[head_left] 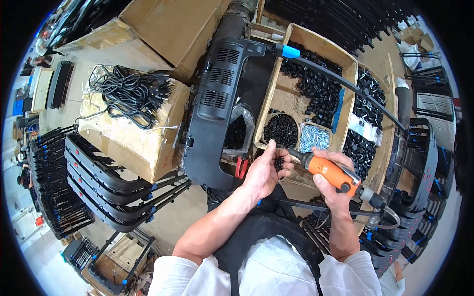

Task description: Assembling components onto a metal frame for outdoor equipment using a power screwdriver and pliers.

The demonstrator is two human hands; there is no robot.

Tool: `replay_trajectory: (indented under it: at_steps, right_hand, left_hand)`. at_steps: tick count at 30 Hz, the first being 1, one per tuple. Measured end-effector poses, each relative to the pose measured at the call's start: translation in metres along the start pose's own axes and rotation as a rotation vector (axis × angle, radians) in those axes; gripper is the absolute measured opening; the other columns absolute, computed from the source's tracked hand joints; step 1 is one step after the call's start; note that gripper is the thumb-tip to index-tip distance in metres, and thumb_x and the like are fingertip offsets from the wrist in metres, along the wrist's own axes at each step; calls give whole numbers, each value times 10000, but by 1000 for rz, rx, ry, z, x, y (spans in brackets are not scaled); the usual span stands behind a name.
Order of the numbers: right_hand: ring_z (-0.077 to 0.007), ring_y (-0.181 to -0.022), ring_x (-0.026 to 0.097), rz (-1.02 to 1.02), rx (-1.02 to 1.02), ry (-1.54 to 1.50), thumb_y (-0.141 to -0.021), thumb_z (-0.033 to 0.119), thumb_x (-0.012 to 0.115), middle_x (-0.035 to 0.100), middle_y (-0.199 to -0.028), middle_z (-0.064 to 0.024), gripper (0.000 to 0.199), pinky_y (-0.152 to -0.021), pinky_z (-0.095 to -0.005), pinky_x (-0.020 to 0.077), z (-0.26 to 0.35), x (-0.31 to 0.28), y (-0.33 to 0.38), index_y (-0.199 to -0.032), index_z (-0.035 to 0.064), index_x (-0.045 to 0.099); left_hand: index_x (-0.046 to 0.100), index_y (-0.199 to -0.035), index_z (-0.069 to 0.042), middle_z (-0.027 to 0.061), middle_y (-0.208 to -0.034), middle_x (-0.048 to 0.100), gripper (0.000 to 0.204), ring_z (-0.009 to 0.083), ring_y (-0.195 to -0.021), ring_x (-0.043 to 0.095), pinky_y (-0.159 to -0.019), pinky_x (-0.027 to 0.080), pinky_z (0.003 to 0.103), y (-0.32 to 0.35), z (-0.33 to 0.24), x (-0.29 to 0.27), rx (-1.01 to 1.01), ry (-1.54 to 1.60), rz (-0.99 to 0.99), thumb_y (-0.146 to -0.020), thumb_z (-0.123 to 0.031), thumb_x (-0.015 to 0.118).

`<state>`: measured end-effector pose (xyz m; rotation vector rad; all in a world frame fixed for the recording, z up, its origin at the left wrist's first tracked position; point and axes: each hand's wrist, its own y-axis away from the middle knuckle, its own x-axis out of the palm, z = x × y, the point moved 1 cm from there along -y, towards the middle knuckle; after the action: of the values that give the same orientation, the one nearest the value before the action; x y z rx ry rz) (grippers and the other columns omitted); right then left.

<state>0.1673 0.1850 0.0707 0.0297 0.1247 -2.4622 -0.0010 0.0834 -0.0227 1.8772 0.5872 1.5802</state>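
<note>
My left hand (pixel 259 175) is turned palm up with its fingers curled round a small heap of black screws (pixel 279 163). My right hand (pixel 335 195) grips an orange air screwdriver (pixel 328 170), whose bit end points left toward my left fingers. A hose (pixel 392 217) runs off its back end. Just beyond my hands stand a round tub of small black screws (pixel 280 129) and a container of silver screws (pixel 314 137). Across the workplace lies a black frame with a vented plastic panel (pixel 212 106) at its left end and thin bars reaching right.
A shallow box (pixel 291 91) holds many black plastic caps, and another tray of black parts (pixel 363 143) adjoins it. Red-handled pliers (pixel 241 166) hang by the panel. Left, black cables (pixel 131 91) lie on a cardboard box (pixel 133 148). Stacked black frames (pixel 111 190) stand at both sides.
</note>
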Motion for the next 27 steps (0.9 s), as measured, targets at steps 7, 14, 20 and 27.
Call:
replay_trajectory:
  at_steps: [7,14,20,27]
  right_hand:
    - [-392,-1283,650,62,-54,-25,-895,28,806,685,-1315,-236,528,-1141,-551,491,24,16,6,-1349,20,536]
    - [-397,-1275,656,82,-102,28,-887,8,799,687,-1311,-236,529,-1148,-557,491,41,67,15,-1346,14,537]
    - [-392,-1279,657,96,-51,85,-891,39,816,690,-1318,-226,518,-1148,-556,494,63,128,33,-1332,15,546]
    - [-392,-1290,648,36,-3,101,-886,16,800,689,-1322,-213,522,-1150,-551,485,65,186,71,-1342,33,547]
  left_hand:
    - [694,-1054,-74,38,-956,699,229,170,-831,700,-724,599,311,21,-6,-10,63,90,80,-1088,-295,644]
    - [687,-1105,-54,42,-960,713,208,176,-847,724,-762,637,319,64,-32,-30,138,136,72,-1098,-251,621]
    - [668,-1187,-53,25,-991,692,223,139,-882,694,-800,603,304,116,-52,-63,199,41,110,-1117,-251,592]
    - [671,-1194,-53,38,-1027,685,251,155,-923,694,-821,596,317,152,-61,-111,67,71,109,-1135,-263,547]
